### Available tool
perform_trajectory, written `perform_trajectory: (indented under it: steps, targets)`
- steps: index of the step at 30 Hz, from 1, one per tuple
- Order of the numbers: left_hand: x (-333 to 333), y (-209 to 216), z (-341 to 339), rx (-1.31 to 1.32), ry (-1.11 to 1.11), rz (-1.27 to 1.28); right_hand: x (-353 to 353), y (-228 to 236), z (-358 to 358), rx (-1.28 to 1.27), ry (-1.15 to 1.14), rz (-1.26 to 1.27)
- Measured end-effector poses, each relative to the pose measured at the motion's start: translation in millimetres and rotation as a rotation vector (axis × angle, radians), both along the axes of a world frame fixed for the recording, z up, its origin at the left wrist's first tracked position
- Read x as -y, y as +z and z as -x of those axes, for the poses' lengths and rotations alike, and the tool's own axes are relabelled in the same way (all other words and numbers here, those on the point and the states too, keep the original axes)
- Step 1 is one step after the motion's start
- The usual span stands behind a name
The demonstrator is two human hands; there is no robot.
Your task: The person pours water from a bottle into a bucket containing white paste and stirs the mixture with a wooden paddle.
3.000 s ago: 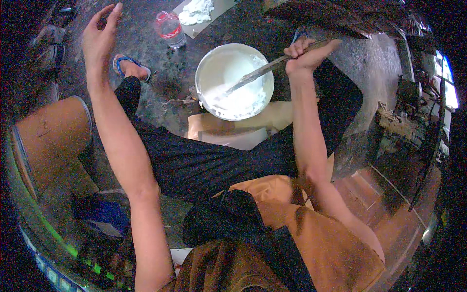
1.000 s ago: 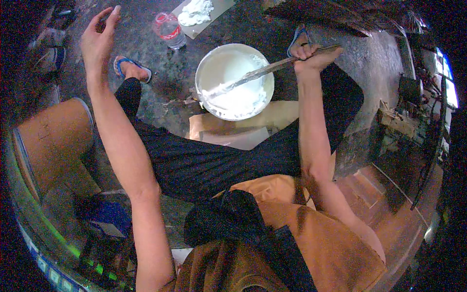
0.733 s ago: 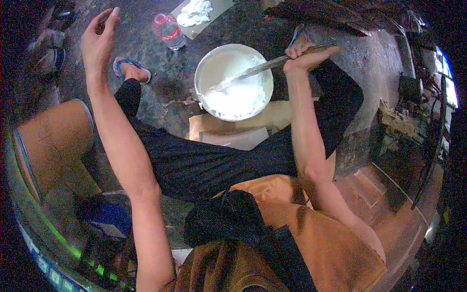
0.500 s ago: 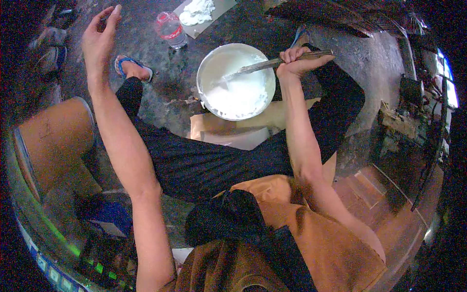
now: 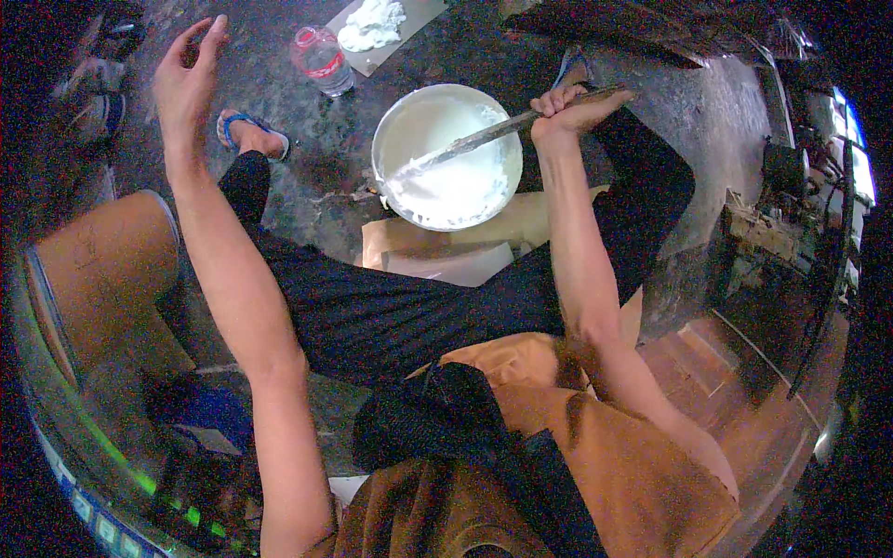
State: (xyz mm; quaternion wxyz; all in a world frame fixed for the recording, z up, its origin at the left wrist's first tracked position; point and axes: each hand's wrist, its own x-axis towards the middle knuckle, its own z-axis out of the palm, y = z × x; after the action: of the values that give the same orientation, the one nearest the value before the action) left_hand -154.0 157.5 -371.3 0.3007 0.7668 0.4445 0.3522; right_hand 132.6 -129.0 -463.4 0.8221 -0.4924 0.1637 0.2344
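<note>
Between my feet stands a round white bucket [image 5: 379, 153] holding a thick white paste [image 5: 454, 192]. My right hand [image 5: 570, 110] is closed around a long wooden stick [image 5: 479, 137], coated white along its lower part. The stick slants down to the left, and its lower end is in the paste near the bucket's left wall. Away to the upper left, my left hand [image 5: 189, 76] is raised with thumb and fingers curved apart, holding nothing. The nearest thing to it is a clear plastic bottle [image 5: 325, 61] with a red cap and band.
Behind the bottle, a pile of white powder [image 5: 372, 24] lies on a flat sheet [image 5: 406, 39]. Cardboard [image 5: 502, 221] lies on the floor on the bucket's near side. A brown drum [image 5: 112, 265] lies at the left, and a wooden piece [image 5: 763, 232] is at the right.
The stick's lower end has swung left and toward me across the paste, while my right hand has tilted slightly. My left hand stays raised, nearly in place.
</note>
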Motion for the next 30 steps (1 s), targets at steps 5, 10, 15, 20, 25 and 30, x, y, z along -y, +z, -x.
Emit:
perform_trajectory:
  steps: [5, 10, 15, 20, 25, 30]
  targets:
    - [5.8, 5.1, -3.2, -0.034, 0.015, -0.028, 6.4, 5.5, -8.7, 0.017, 0.057, 0.000]
    - [2.3, 1.9, 1.2, -0.038, 0.022, -0.011, 3.3, 10.4, -11.6, 0.062, 0.112, 0.008]
    - [4.8, 1.6, -3.2, 0.011, -0.003, 0.013, 2.9, 8.8, -8.0, 0.096, 0.081, -0.005]
    - [2.6, 7.7, -2.7, -0.062, 0.027, 0.039, 1.9, 4.0, -6.4, 0.186, 0.139, -0.018]
    - [7.9, 12.5, -7.3, -0.078, 0.025, 0.013, -0.3, 7.3, -4.2, 0.194, 0.078, 0.046]
    - [4.3, 8.6, -6.1, -0.084, 0.023, -0.004, 0.5, 10.7, -5.5, 0.044, 0.073, 0.058]
